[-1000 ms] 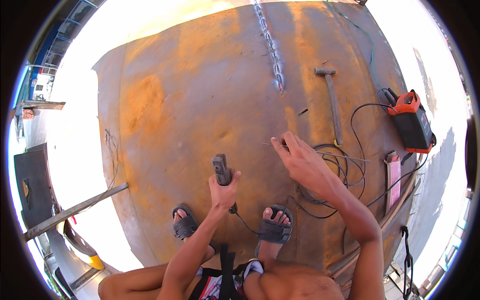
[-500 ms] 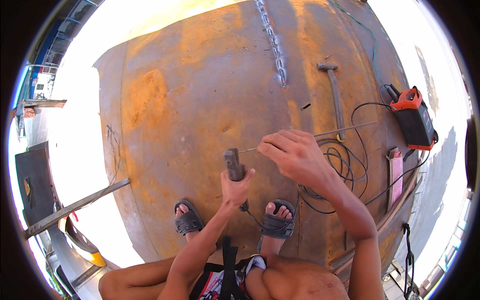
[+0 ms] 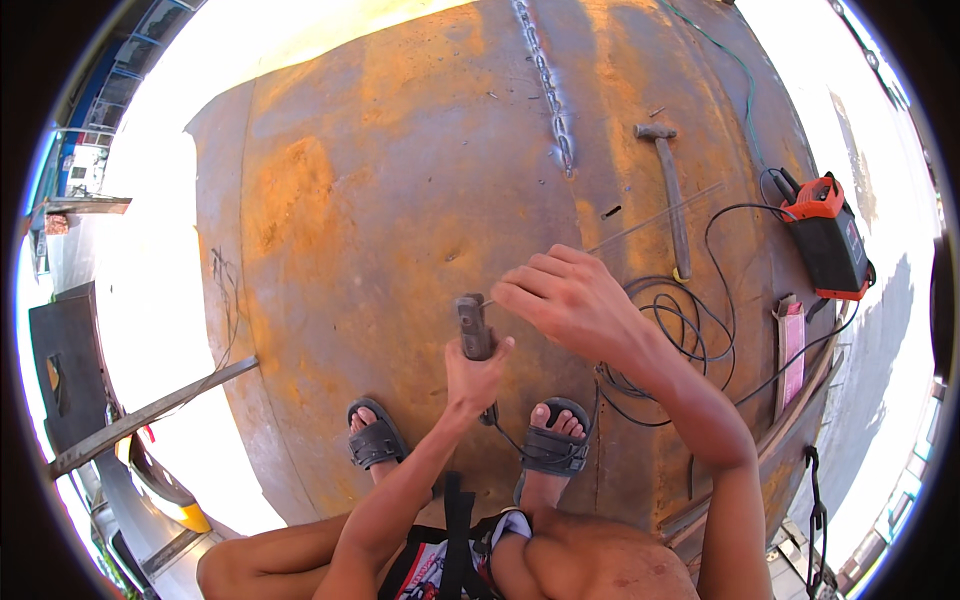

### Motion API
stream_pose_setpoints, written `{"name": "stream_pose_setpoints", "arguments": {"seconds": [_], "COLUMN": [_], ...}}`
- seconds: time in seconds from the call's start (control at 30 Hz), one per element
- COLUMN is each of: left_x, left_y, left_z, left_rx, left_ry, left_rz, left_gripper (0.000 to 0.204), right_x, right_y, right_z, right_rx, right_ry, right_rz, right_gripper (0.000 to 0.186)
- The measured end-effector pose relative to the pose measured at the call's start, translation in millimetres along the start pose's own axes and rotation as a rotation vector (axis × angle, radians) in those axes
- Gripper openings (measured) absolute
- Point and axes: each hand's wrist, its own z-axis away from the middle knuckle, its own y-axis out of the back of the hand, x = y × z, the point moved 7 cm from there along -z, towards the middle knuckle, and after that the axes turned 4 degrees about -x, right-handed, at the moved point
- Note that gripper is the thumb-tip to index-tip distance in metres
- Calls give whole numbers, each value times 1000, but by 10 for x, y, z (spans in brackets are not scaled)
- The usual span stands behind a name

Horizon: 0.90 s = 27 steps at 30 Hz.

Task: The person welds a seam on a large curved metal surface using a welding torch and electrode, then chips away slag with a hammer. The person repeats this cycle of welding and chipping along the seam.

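My left hand (image 3: 474,375) is wrapped round the handle of a dark welding electrode holder (image 3: 471,318), its jaw end pointing away from me. A cable runs from the handle's lower end past my right sandal. Close to the jaws, my right hand (image 3: 570,300) pinches a thin welding rod (image 3: 655,218). The rod's short end meets or nearly meets the holder's head; its long end, a little blurred, slants up to the right across the hammer handle. A rough weld bead (image 3: 545,85) runs along the rusty steel plate (image 3: 380,220) ahead.
A hammer (image 3: 668,190) lies on the plate at right. Coiled black cable (image 3: 680,325) sits beyond my right forearm. At the right edge stand an orange and black welding machine (image 3: 828,238) and a pink rod box (image 3: 790,350). A metal bar (image 3: 155,415) juts out at left.
My right hand has shifted slightly left and up, closer to the holder. The rod's far end has swung upward, so it slants more steeply. The holder has moved slightly right.
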Motion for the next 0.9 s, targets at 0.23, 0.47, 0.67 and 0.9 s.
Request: {"name": "stream_pose_setpoints", "arguments": {"seconds": [0.23, 0.47, 0.67, 0.9], "left_x": [9, 410, 752, 1207], "left_y": [-88, 8, -346, -993], "left_z": [15, 123, 273, 632], "left_rx": [-17, 126, -103, -495], "left_ry": [70, 45, -146, -341], "left_rz": [30, 190, 320, 316], "left_gripper": [28, 43, 69, 76], "right_x": [165, 172, -422, -232], "right_y": [133, 19, -181, 124], "right_z": [57, 837, 803, 1215], "right_rx": [200, 302, -104, 365], "right_ry": [3, -648, -650, -1125], "right_rz": [108, -590, -659, -788], "right_gripper": [34, 42, 98, 97]}}
